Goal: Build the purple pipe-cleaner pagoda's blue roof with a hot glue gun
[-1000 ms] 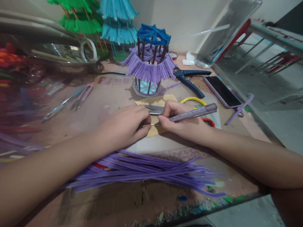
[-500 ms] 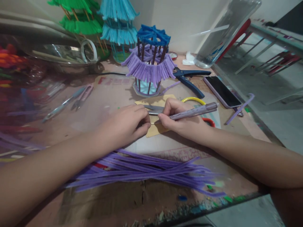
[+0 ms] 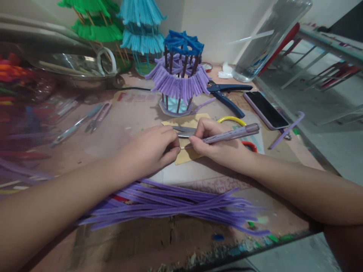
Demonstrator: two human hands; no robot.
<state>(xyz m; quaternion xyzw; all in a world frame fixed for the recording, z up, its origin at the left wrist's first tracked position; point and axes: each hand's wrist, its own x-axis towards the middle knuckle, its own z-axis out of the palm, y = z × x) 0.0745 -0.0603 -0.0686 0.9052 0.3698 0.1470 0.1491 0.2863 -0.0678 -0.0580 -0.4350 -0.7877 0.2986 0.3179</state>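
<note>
My right hand (image 3: pixel 214 145) is closed around a greyish-purple pen (image 3: pixel 236 133), its tip angled down to the left. The pen tip meets or nearly meets a short, thin pale stick (image 3: pixel 183 148), which my left hand (image 3: pixel 153 145) pinches between thumb and fingers. Most of that stick is hidden by the left hand. Beneath both hands lies a piece of yellow card (image 3: pixel 185 156). A pair of scissors (image 3: pixel 233 119) with yellow and red handles rests on it, partly covered by my right hand. Purple pipe cleaners (image 3: pixel 176 206) lie in a loose bundle nearer to me.
Behind the hands stands a small tower (image 3: pixel 183 81) with a purple fringe and blue top. Pliers (image 3: pixel 227 94) and a phone (image 3: pixel 266 109) lie to its right, pink-handled snips (image 3: pixel 99 115) to the left. Farther back are a metal bowl (image 3: pixel 68 70) and a clear plastic bottle (image 3: pixel 263 49).
The pen's upper end has shifted very slightly to the left and down. Both hands otherwise keep the same place and grip.
</note>
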